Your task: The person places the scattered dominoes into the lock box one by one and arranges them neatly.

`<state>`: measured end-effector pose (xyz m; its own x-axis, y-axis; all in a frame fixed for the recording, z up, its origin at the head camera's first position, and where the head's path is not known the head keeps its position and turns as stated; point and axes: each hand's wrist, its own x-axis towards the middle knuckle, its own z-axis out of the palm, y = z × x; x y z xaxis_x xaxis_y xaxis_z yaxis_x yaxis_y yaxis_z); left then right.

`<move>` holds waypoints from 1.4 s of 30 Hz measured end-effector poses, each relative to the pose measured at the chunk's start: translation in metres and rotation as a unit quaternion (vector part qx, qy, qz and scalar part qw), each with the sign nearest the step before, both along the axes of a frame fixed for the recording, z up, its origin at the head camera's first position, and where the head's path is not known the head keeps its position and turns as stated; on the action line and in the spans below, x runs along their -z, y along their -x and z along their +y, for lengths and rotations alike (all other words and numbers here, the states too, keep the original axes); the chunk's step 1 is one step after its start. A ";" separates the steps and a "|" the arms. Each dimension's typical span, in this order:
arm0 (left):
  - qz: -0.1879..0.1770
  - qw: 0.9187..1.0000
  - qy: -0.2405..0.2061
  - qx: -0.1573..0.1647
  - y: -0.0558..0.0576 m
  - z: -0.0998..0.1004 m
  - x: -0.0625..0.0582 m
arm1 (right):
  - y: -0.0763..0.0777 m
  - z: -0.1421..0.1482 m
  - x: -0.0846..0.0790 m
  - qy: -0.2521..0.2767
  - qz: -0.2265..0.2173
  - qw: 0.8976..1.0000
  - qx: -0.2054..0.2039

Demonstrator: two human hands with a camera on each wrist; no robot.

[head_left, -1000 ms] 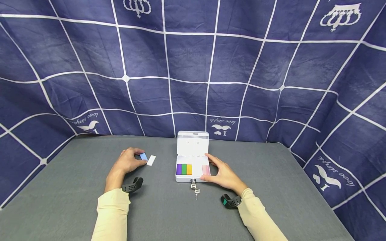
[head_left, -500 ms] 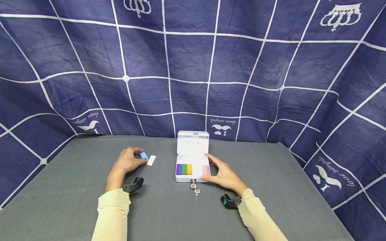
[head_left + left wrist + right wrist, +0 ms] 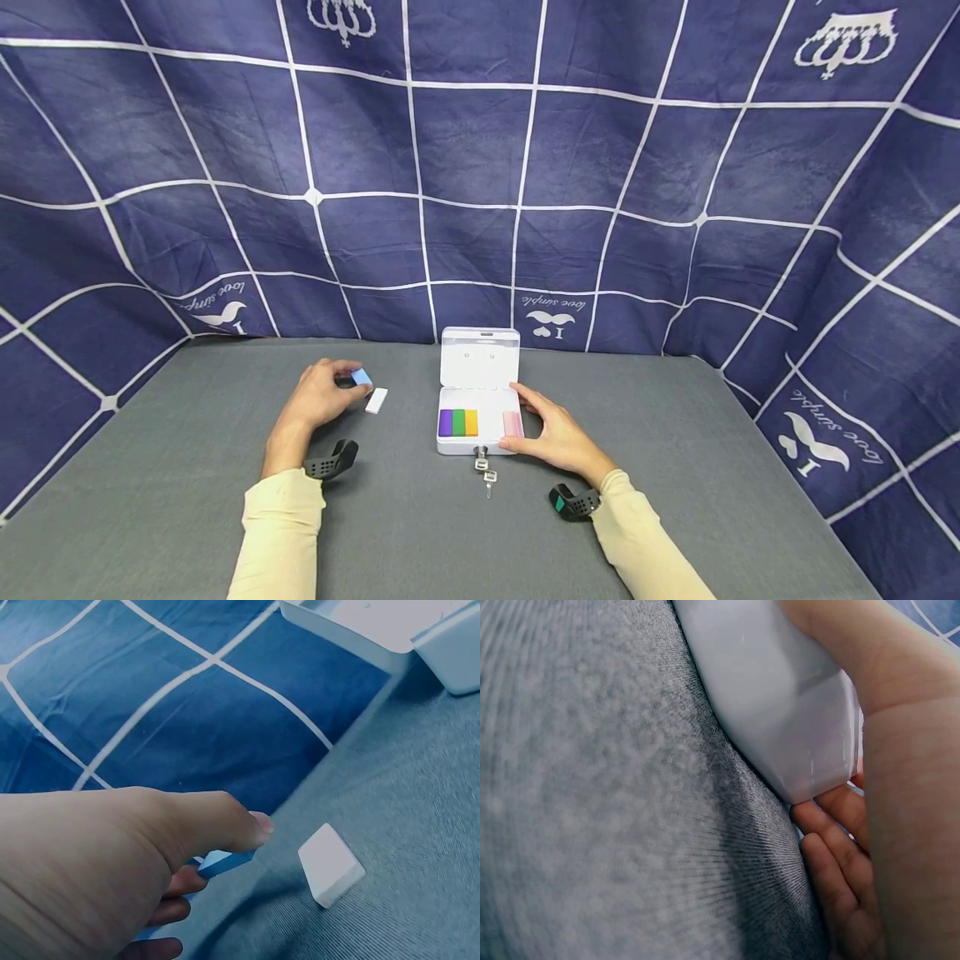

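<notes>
Between thumb and fingers my left hand (image 3: 318,393) pinches a light blue block (image 3: 362,377); in the left wrist view most of that blue block (image 3: 225,861) is hidden behind the thumb. Just right of it, a white block (image 3: 377,401) lies on the grey table. My right hand (image 3: 555,429) grips the right end of an open white lockbox (image 3: 477,446), thumb at its front and fingers around the side. Purple (image 3: 446,422), green (image 3: 458,422) and orange (image 3: 471,422) blocks sit side by side in its left part. A pink block (image 3: 512,423) lies at its right wall.
Two small keys (image 3: 486,473) hang from the lock at the lockbox's front. The lid (image 3: 480,362) stands raised at the back. Behind the grey table (image 3: 420,525) hangs a blue curtain (image 3: 480,167) with white lines.
My left hand has pinched the blue block and moved it slightly away and to the right, and it now appears raised off the table. The right hand and lockbox have stayed in place.
</notes>
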<state>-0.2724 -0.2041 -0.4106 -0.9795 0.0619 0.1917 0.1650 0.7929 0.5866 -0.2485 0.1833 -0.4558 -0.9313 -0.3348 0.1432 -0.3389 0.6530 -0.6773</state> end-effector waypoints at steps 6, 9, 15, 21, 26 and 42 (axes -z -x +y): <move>0.010 1.000 -0.011 -0.001 -0.003 0.004 -0.008 | -0.001 0.000 0.001 0.005 -0.005 1.000 0.000; 0.007 1.000 -0.010 -0.004 -0.004 0.006 -0.012 | -0.001 0.000 0.000 0.006 -0.004 1.000 -0.001; 0.008 1.000 -0.012 -0.003 -0.004 0.008 -0.017 | -0.001 0.000 -0.001 0.005 0.000 1.000 -0.001; 0.017 1.000 -0.026 0.001 -0.004 0.011 -0.020 | -0.002 -0.001 -0.001 0.006 0.001 1.000 -0.003; 0.038 0.999 -0.031 0.008 -0.004 0.014 -0.023 | -0.002 -0.001 -0.002 0.005 0.002 1.000 -0.003; 0.059 0.997 -0.037 0.028 -0.007 0.022 -0.033 | -0.002 -0.001 -0.002 0.005 -0.002 1.000 -0.003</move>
